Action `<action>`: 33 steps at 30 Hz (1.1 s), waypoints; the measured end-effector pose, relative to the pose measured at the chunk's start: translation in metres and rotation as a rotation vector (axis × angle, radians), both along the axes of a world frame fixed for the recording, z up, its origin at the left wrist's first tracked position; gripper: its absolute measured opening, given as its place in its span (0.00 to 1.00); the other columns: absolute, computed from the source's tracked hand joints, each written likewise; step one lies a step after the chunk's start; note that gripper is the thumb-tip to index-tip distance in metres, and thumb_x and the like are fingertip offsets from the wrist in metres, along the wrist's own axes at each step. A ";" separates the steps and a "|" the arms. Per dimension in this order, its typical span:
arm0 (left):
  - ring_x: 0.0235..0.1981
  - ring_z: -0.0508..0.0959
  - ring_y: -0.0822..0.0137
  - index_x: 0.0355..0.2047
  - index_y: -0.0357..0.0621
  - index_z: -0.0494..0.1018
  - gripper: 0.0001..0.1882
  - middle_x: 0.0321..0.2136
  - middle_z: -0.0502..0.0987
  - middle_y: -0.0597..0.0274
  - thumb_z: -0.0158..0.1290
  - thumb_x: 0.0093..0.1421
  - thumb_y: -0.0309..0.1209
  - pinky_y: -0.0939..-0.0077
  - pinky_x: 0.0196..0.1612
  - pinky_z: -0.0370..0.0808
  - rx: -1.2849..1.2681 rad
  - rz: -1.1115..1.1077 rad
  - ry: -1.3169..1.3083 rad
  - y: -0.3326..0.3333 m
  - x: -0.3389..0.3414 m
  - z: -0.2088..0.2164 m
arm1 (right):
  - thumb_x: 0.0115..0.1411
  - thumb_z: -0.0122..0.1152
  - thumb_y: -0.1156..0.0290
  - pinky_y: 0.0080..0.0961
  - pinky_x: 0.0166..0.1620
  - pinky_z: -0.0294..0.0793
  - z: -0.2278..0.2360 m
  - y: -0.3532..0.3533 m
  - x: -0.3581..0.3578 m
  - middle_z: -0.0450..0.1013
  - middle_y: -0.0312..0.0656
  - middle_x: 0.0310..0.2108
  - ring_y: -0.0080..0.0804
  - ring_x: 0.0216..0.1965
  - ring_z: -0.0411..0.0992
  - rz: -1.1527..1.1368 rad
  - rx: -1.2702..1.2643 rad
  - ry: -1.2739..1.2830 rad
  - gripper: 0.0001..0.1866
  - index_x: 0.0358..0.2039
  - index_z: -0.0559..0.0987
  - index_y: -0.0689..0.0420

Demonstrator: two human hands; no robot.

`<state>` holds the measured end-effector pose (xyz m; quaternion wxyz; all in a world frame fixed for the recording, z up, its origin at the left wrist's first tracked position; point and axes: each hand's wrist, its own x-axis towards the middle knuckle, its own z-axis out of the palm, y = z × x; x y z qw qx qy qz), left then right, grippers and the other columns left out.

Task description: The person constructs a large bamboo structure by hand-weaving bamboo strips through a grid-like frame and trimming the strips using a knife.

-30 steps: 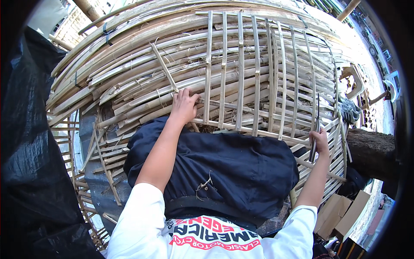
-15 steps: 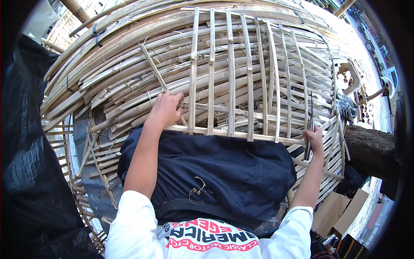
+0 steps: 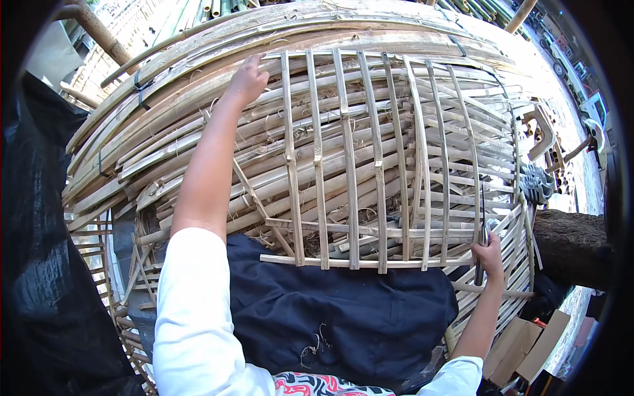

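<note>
A lattice of split bamboo (image 3: 350,165) lies across my lap, its several slats crossing long rails. My left hand (image 3: 249,80) is at the left end of its far rail, fingers closed at the strip's tip and partly hidden by the back of the hand. On the right, my right hand (image 3: 487,254) grips a knife (image 3: 483,214) with its dark blade pointing away from me. That hand is beside the right end of the near rail. Dark blue cloth (image 3: 343,310) covers my lap under the near rail, with a curled bamboo shaving on it.
Long split bamboo strips (image 3: 165,112) are heaped beyond and left of the lattice. More bamboo latticework (image 3: 495,145) extends on the right, near a dark log (image 3: 571,241) and an open cardboard box (image 3: 518,350). Black sheeting (image 3: 53,264) hangs at the left.
The lattice has come nearer to me, its near rail lower over the cloth. My left hand has gone from the near part to the far rail's end. My right hand still holds the knife.
</note>
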<state>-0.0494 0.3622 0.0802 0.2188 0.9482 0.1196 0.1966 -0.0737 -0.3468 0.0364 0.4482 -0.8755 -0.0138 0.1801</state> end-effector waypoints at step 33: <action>0.63 0.63 0.48 0.59 0.46 0.63 0.31 0.58 0.67 0.53 0.55 0.53 0.27 0.49 0.65 0.56 0.270 -0.168 0.028 -0.158 -0.127 0.026 | 0.44 0.64 0.76 0.18 0.26 0.60 -0.044 0.019 0.004 0.61 0.24 0.20 0.13 0.23 0.58 -0.078 0.143 0.071 0.10 0.30 0.76 0.60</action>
